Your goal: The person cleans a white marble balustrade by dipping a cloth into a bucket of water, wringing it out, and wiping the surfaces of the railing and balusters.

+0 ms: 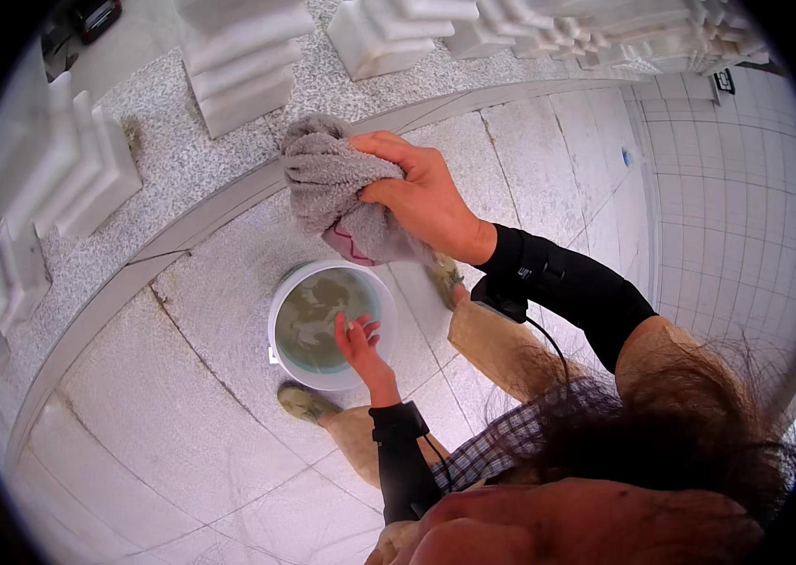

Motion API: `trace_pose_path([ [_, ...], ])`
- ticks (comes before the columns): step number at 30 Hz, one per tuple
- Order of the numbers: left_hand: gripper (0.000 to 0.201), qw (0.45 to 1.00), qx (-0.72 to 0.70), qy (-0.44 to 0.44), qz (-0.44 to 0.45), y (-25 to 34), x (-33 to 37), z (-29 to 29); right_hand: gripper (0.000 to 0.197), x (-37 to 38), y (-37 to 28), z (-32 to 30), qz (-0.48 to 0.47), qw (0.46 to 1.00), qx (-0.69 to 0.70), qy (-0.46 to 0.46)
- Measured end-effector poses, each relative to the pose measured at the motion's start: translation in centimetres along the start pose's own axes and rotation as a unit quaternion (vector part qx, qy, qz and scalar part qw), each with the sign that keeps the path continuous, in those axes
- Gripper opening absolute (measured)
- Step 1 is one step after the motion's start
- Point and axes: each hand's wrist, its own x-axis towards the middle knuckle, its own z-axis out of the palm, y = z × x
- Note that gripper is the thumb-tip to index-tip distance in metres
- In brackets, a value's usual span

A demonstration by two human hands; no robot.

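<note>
A bunched grey towel (332,179) with a pink-red stitched line is gripped in my right hand (431,198), thumb and fingers pressed round its near side. It is held up beside the speckled stone ledge, beyond the bucket. Below it on the floor stands a white bucket (277,331) with murky greenish water (313,320) inside. Over the bucket's near right part hovers my left hand (360,347), fingers spread and loosely bent, holding nothing. Whether its fingertips touch the water I cannot tell.
A speckled stone ledge (158,122) curves along the far and left side, carrying white stone balusters (243,71). Pale floor tiles (200,414) surround the bucket. My shoes (304,403) are close to it. A tiled wall (728,179) rises at the right.
</note>
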Motion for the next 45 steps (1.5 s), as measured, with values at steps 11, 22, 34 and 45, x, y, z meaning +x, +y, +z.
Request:
trace_pose_path([
  [11, 0.042, 0.992, -0.111, 0.047, 0.030, 1.8, -0.9, -5.6, 0.039, 9.3, -7.4, 11.8, -0.518, 0.776, -0.347, 0.095],
  [22, 0.040, 0.982, -0.170, 0.067, 0.043, 1.9, -0.8, -7.5, 0.042, 26.6, -0.2, 15.0, -0.428, 0.736, -0.517, 0.091],
  [34, 0.041, 0.984, -0.164, 0.062, 0.036, 3.9, -1.9, -7.0, 0.030, 21.3, -3.8, 17.4, -0.305, 0.724, -0.615, -0.073],
  [45, 0.042, 0.990, -0.129, 0.031, 0.036, 4.4, -0.7, -6.0, 0.029, 6.5, -1.9, 15.0, -0.263, 0.808, -0.523, -0.065],
])
